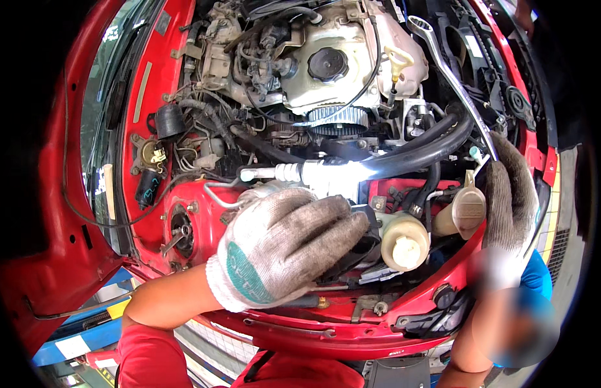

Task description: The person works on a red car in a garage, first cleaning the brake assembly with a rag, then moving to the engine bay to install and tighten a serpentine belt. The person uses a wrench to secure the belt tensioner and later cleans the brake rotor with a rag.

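Observation:
My left hand [291,242], in a pale, grimy knit glove, has its fingers curled over a dark part beside a lit silver assembly [326,178]; what it grips is hidden. My right hand [511,200], gloved alike, is closed on the lower end of a long steel wrench [456,84], whose ring end rises to the upper right of the engine [352,39]. Between my hands sit a round translucent reservoir [404,252] and an upright open-topped plastic container [461,210]. Thick black hoses [410,152] run above them, below a toothed pulley [336,119].
The red car's raised panel [48,161] and windscreen edge [97,129] flank the left. The red front rail [378,339] crosses below, with a small wrench [291,325] lying along it. A blurred person in blue [533,291] is behind my right forearm. Tiled floor [556,207] shows at right.

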